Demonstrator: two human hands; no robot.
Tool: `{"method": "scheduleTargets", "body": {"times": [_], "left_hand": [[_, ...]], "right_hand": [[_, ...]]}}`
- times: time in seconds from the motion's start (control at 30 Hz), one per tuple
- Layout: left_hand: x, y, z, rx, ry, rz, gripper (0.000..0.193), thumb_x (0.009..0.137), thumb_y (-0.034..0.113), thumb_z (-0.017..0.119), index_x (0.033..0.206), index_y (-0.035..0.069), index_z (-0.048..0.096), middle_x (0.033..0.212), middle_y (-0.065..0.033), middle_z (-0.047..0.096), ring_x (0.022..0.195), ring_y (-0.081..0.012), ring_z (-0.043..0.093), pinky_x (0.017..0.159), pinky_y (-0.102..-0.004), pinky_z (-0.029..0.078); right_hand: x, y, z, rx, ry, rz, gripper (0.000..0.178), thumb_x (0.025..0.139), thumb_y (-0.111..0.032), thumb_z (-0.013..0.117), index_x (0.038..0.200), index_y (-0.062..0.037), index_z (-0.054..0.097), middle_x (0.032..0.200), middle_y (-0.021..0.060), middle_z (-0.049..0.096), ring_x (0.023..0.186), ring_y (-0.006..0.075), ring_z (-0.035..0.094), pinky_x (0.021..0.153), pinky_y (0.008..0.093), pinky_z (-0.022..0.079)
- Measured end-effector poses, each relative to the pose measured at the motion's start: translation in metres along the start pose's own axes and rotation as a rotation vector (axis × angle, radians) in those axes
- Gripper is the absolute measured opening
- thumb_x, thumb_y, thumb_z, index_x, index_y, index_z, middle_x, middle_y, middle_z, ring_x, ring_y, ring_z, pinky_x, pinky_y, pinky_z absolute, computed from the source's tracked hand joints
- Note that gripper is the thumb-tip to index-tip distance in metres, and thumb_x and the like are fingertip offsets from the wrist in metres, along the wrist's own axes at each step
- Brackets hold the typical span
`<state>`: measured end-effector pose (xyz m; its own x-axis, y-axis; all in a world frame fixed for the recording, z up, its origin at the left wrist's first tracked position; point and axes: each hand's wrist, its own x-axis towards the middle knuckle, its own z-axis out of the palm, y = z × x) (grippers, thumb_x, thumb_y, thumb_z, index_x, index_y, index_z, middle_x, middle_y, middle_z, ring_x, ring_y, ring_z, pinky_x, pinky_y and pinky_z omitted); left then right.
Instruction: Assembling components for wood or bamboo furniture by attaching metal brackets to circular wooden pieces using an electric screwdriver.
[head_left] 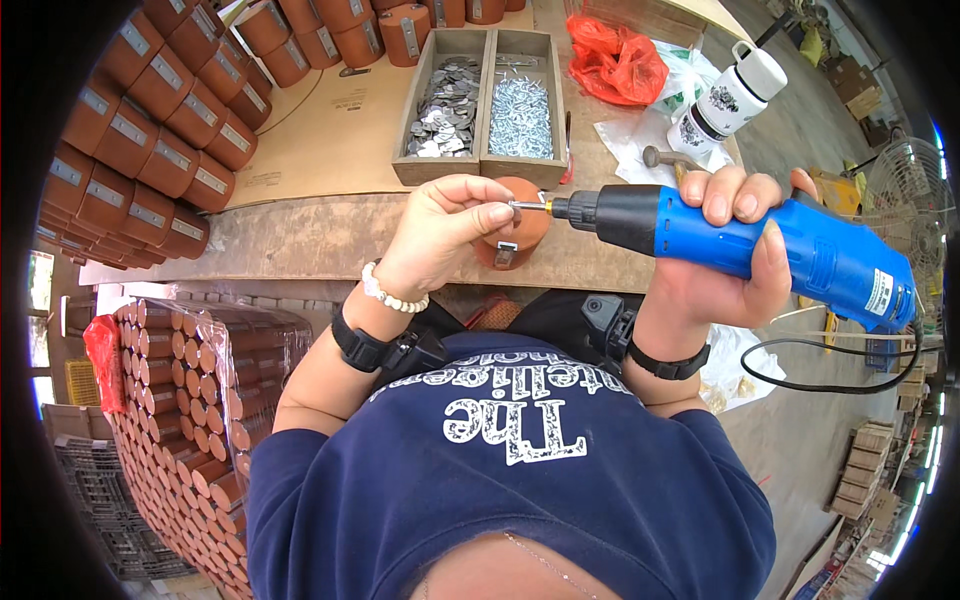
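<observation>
My right hand (735, 240) is wrapped round a blue and black electric screwdriver (820, 255), held level with its bit pointing left. Pinched between the thumb and fingertips of my left hand (450, 230) is a small screw (514, 205), at the tip of the bit; the fingers partly hide it. Behind and below the bit stands a reddish-brown cylinder (522, 238) with a small metal fitting (506, 254) on its near side. It rests by the near edge of the wooden table (330, 235), apart from both hands as far as I can see.
Beyond the hands are a wooden bin of flat metal pieces (447, 105) and another of screws (522, 115). Brown cylinders (150, 130) are stacked at left. A hammer (665, 158), red plastic bag (615, 60) and white bottle (740, 90) lie right. The screwdriver's black cord (830, 388) hangs down.
</observation>
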<state>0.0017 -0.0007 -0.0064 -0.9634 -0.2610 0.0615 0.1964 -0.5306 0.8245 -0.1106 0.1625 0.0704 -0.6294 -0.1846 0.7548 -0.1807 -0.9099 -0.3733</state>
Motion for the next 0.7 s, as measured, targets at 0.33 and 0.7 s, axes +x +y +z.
{"method": "scheduleTargets", "body": {"times": [0.33,0.7], "left_hand": [[-0.006,0.006,0.008,0.305,-0.077,-0.028,0.008,0.080,0.002,0.052,0.087,-0.001,0.055,0.077,-0.0053,0.057,0.068,-0.0098,0.054,0.065,-0.0229,0.046],[-0.003,0.007,0.019,0.404,-0.161,0.030,0.006,0.083,0.003,0.049,0.083,-0.001,0.054,0.080,-0.0042,0.054,0.071,-0.0084,0.052,0.066,-0.0216,0.043]], "right_hand": [[0.003,-0.004,-0.001,0.018,-0.193,0.059,0.054,0.073,-0.009,0.049,0.121,-0.0042,0.024,0.077,0.0101,0.048,0.064,0.0222,0.050,0.060,0.0395,0.043],[0.012,-0.006,-0.006,0.035,-0.327,0.079,0.056,0.074,-0.009,0.047,0.123,-0.0019,0.022,0.080,0.0106,0.048,0.065,0.0217,0.050,0.061,0.0385,0.043]]}}
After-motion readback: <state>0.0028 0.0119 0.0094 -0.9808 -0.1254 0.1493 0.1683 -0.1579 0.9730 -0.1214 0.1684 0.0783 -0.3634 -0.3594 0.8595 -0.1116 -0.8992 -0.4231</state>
